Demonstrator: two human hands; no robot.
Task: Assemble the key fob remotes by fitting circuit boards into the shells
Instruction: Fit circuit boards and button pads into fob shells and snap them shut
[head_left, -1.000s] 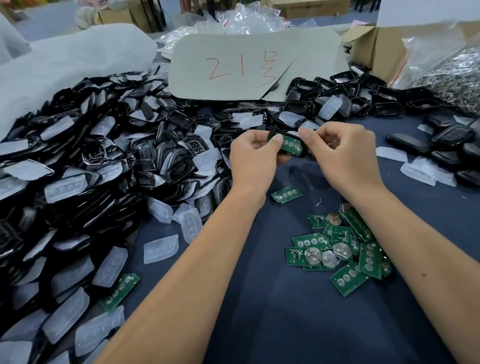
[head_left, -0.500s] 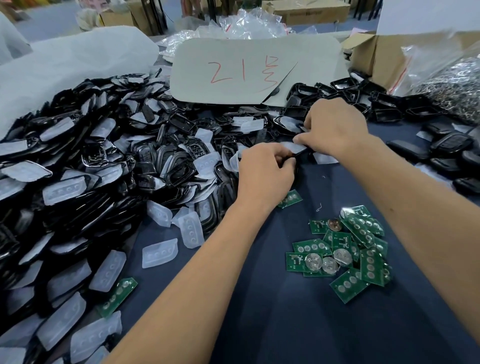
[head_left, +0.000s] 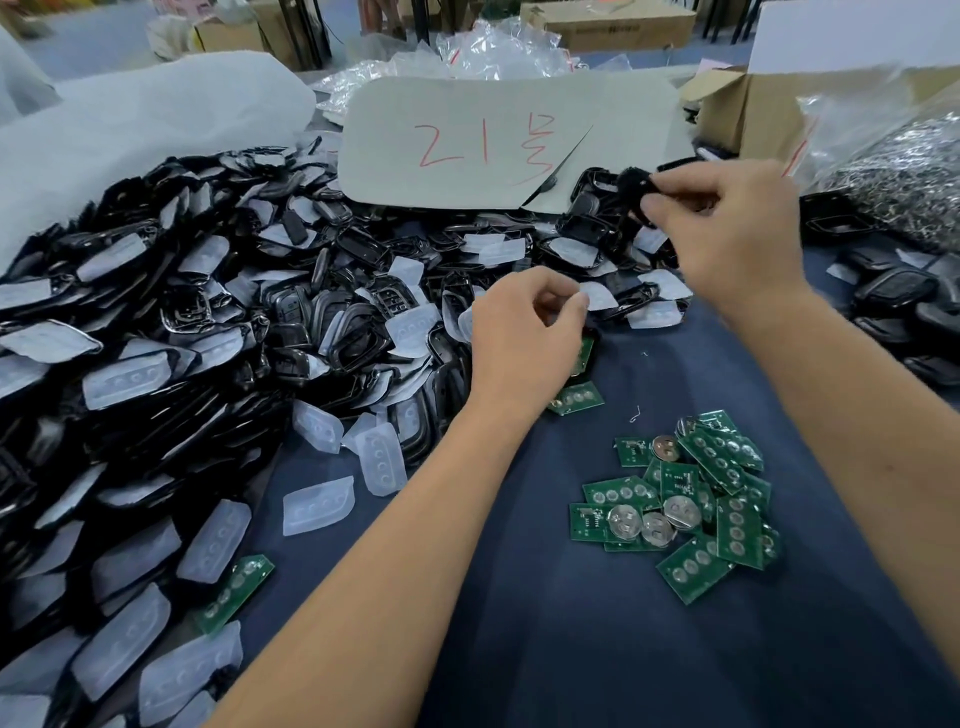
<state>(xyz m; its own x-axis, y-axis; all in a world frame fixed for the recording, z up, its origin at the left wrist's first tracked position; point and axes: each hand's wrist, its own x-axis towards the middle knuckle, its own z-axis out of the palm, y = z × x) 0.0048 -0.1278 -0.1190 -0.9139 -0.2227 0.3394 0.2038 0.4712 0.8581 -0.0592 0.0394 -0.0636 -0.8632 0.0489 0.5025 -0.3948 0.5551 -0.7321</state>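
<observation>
Left: big heap of black shells (head_left: 197, 332) mixed with translucent pads (head_left: 318, 505), too many to count, covering the left third of the worktop (head_left: 571, 649). One lone board (head_left: 235, 592) at the heap's near edge.

Centre: left hand (head_left: 522, 340) hovers at the heap's right edge, fingers loosely curled, thumb and forefinger nearly touching; can't tell if anything is pinched. One board (head_left: 575, 399) flat just right of its wrist, and a second green board (head_left: 585, 353) partly hidden under the hand, looks seated in a black shell. Grey card (head_left: 467, 140) with red writing lies behind, over the heap's far edge.

Right of centre: pile of boards (head_left: 691, 509), roughly a dozen, overlapping, three or four coin cells showing. Bare blue cloth in front of it and between the forearms.

Right: right hand (head_left: 727, 228) raised above the far shells, pinching a black shell part (head_left: 636, 184), blurred. More shells (head_left: 893, 291) at the right edge, cardboard box (head_left: 743, 114) and a bag of metal parts (head_left: 904, 171) behind.
</observation>
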